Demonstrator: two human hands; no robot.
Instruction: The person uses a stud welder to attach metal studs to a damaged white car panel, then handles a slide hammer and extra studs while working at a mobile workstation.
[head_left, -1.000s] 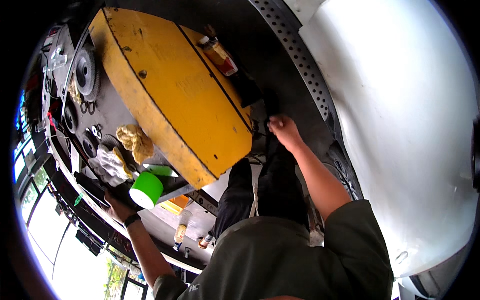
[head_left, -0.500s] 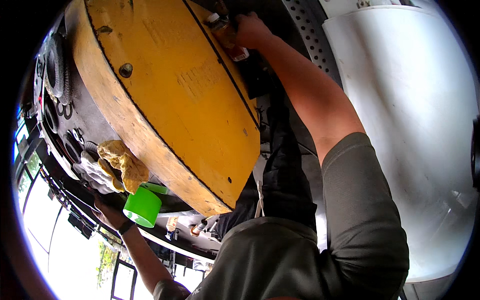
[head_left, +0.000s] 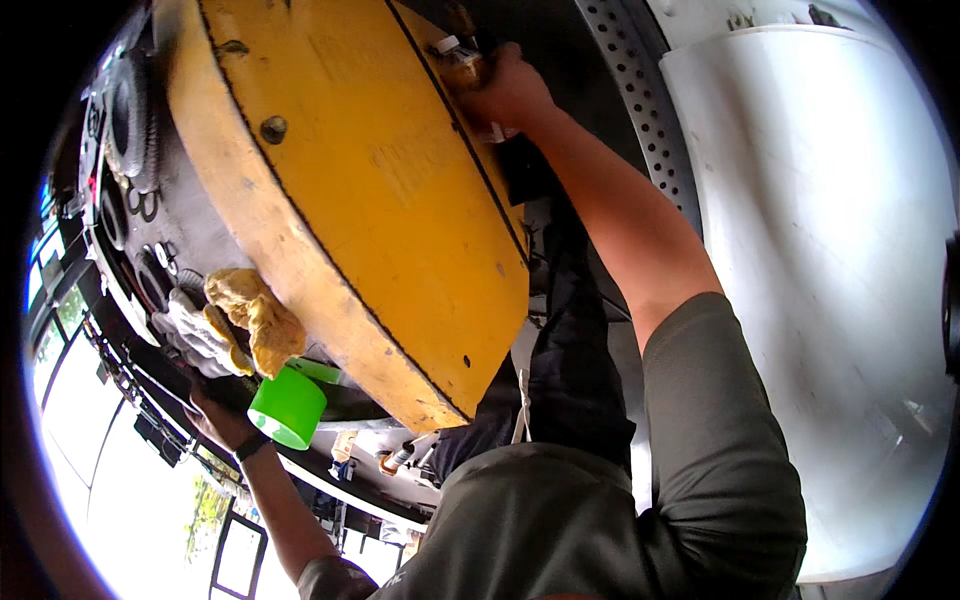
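My right hand point(head_left: 510, 92) is closed around a small clear bottle point(head_left: 462, 68) with a white cap and brownish contents. The bottle is beside the far right side of a yellow, scuffed panel point(head_left: 370, 210) with a worn, rounded edge. Over at the left, my left hand point(head_left: 218, 418), with a dark band at the wrist, is by the rim of a dark surface; its fingers are dim and partly hidden. Near it are a bright green cup-like container point(head_left: 288, 408), a crumpled yellow cloth point(head_left: 255, 315) and a pale work glove point(head_left: 195, 330).
Dark rings and round rubber-like parts point(head_left: 128, 130) lie along the left surface point(head_left: 190, 215). To the right stand a perforated metal strip point(head_left: 630, 95) and a large white curved panel point(head_left: 800, 260). Small items point(head_left: 397, 457) sit below the yellow panel.
My right hand has gone from beside the bottle to wrapped around it. The view has shifted slightly; my left hand stays by the same rim.
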